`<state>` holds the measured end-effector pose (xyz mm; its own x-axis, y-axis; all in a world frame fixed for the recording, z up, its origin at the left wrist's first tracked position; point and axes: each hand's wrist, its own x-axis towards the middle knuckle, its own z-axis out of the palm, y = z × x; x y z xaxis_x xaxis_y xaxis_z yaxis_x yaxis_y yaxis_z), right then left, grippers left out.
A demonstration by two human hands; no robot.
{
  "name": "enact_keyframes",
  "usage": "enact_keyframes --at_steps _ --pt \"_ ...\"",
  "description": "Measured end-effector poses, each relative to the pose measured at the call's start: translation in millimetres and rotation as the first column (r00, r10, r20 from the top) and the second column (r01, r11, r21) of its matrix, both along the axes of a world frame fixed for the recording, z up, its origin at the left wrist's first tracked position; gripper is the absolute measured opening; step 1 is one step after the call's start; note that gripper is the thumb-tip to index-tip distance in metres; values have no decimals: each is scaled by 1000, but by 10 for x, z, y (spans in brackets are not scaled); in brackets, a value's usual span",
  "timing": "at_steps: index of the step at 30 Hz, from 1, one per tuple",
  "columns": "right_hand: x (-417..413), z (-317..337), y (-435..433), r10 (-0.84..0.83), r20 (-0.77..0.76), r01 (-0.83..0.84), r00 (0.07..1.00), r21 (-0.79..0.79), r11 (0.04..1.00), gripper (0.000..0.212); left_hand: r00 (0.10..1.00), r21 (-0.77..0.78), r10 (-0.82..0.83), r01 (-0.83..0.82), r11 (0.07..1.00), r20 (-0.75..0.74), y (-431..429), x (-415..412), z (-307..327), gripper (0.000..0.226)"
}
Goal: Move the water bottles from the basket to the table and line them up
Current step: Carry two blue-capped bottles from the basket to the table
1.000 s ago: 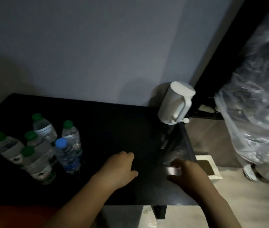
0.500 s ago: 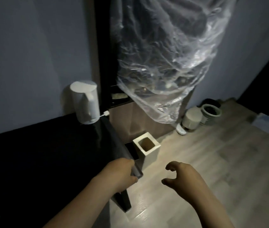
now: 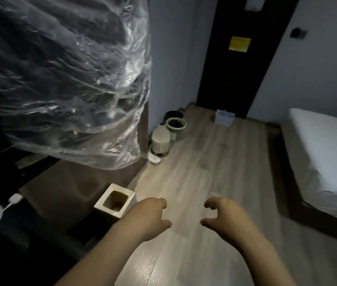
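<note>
Your left fingers [image 3: 161, 202] were loosely curled under, thumb out to the side, holding nothing. Your right fingers [image 3: 211, 202] were bent like a claw, well apart from the thumb, also holding nothing. Your left hand [image 3: 149, 217] and right hand [image 3: 226, 218] hung side by side, near each other but not touching, above the pale wooden floor [image 3: 204, 162].

Just left of your left hand a white square bin [image 3: 103, 205] stood on the floor beside the dark table [image 3: 29, 244]. Crumpled clear plastic sheeting [image 3: 64, 79] hung above it.

Farther off, by the wall, a round beige bin [image 3: 161, 141] touched a latticed waste basket [image 3: 175, 129]. A small pale container [image 3: 224, 117] stood against the dark door [image 3: 239, 79]; the bluish shapes in it were too small to identify. I cannot tell where the water bottles were. A white bed [image 3: 328, 157] ran along the right.
</note>
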<state>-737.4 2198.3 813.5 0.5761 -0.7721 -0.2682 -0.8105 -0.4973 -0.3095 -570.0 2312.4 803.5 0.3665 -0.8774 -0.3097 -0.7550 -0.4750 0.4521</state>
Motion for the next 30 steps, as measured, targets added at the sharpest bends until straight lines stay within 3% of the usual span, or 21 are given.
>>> enact_keyframes --at_steps 8,17,30 --pt "339 149 -608 -176 -1 175 984 -66 982 51 980 -55 -177 183 982 94 -909 571 119 51" --pt "526 152 -1401 -238 -39 235 970 -63 970 48 941 -25 -309 315 949 137 -1922 842 87 45" --pt "642 317 -3785 -288 54 293 956 -122 948 51 912 -63 -334 358 932 238 -4365 950 200 46"
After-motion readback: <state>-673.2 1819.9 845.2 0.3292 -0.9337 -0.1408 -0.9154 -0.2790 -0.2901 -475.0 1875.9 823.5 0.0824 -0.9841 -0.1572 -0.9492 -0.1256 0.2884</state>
